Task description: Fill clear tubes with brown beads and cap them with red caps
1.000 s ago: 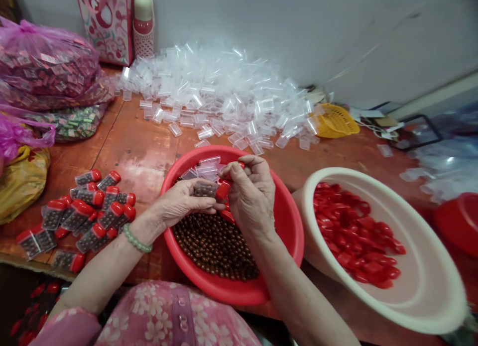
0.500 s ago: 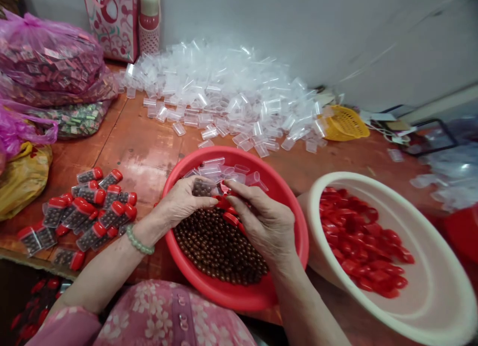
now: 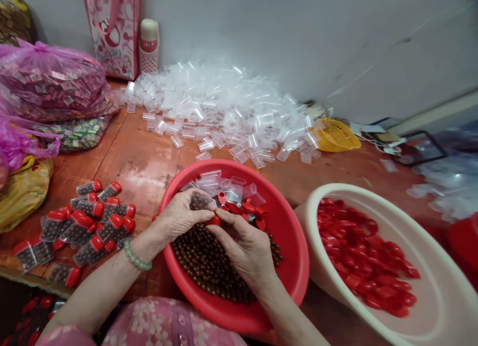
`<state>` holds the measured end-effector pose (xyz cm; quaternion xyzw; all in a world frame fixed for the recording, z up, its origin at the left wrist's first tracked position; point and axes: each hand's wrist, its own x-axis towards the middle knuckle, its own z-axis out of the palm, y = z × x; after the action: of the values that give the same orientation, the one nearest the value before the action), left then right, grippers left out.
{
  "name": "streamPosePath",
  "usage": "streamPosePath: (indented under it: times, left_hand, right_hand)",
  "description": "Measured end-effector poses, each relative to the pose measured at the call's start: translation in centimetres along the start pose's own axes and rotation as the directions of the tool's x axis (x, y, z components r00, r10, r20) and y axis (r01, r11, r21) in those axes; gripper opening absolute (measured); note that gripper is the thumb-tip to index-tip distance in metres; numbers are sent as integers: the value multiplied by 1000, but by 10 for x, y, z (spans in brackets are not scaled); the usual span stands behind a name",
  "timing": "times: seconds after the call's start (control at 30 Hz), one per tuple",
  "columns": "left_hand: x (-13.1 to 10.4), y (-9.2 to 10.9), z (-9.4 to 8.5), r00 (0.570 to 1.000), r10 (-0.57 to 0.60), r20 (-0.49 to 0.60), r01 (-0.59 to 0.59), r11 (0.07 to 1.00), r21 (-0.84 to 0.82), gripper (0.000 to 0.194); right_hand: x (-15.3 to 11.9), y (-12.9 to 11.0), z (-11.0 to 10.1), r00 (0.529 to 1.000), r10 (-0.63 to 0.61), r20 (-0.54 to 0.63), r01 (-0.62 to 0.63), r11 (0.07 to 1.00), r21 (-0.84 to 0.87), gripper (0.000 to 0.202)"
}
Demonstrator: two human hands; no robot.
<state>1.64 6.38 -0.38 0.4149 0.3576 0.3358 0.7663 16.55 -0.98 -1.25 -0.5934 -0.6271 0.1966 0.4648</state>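
One held case (image 3: 199,200), bottle (image 3: 149,46), yellow basket (image 3: 338,136)

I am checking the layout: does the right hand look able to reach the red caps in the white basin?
Probably yes: the white basin is open, right of the right hand, and nothing covers the red caps.

The light in here is soft and rather dim, laying a pale glare on the tabletop (image 3: 147,164) at left and small glints on the brown beads (image 3: 211,269). Shadow fills the near left corner; toward the right edge, clear plastic (image 3: 446,174) blurs and the white basin (image 3: 429,296) looks stretched.
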Motion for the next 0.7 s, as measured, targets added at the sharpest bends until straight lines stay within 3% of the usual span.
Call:
streamPosePath:
  times: [0.1, 0.2, 0.37, 0.5, 0.63, 0.7]
  left_hand:
    - [0, -1, -1, 1000, 15, 16, -15, 999, -34, 21]
    - [-1, -3, -1, 998, 50, 32, -47, 995, -93, 21]
    - [-2, -6, -2, 998, 55, 9, -53, 988, -146, 25]
    - [1, -6, -3, 999, 21, 38, -13, 977, -213, 33]
    - [0, -4, -5, 995, -27, 93, 52, 959, -280, 38]
    - [-2, -2, -5, 990, -43, 135, 73, 971, -227, 39]
  right_hand:
    - [-1, 2, 2, 999, 44, -31, -44, 999, 22, 24]
    - [1, 0, 3, 980, 198, 15, -197, 960, 198, 21]
    - [8, -3, 7, 901, 408, 144, -422, 757, 499, 24]
    - [13, 2, 9, 877, 455, 153, -441, 638, 631, 31]
    - [21, 8, 2, 871, 477, 114, -431, 635, 641, 30]
    - [24, 9, -2, 864, 493, 106, -438, 628, 643, 31]
